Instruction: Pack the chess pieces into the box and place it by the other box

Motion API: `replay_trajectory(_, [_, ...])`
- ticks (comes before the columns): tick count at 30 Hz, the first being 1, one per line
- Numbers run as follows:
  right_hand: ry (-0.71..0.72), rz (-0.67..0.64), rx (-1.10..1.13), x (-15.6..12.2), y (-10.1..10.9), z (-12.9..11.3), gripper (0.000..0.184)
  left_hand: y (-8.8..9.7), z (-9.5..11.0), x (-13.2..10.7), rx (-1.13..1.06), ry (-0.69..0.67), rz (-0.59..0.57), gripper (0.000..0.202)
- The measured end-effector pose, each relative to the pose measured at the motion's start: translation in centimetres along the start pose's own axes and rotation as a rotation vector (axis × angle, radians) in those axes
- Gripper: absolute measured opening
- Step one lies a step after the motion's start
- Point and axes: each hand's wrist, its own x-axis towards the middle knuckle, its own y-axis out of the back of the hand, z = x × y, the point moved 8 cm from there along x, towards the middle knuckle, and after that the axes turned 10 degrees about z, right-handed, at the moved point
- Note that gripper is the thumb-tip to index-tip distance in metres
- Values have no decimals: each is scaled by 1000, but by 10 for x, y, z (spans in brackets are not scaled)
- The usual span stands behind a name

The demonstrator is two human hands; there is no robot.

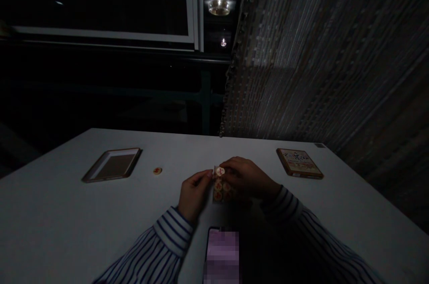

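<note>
White desk [43, 217], shallow wood-framed tray [112, 165], lone round red-marked disc [157, 171], left grip [194, 194] curled and pinching the edge of a pale strip [217, 199] of round discs [218, 185], right grip [248, 179] pressed together on a top disc [220, 171], flat illustrated box [299, 163]

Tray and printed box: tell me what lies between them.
Head view: from the tray to the box lie one round game piece, then a pack of pieces touched by the left hand and right hand.
</note>
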Motion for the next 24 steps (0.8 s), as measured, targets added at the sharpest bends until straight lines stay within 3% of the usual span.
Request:
replay_trajectory(4, [-65, 6, -72, -1, 12, 13, 29, 9, 0, 4, 172, -73, 74, 30])
replay_trajectory(9, [-143, -20, -144, -3, 16, 31, 30, 8, -8, 6, 368, -158, 28, 31])
replay_trajectory(15, [-183, -67, -190, -8, 8, 50, 31, 6, -22, 7, 497, -239, 4, 33])
replay_trajectory(24, [-214, -176, -221, -14, -7, 67, 27, 2, -13, 2, 637, -270, -30, 33])
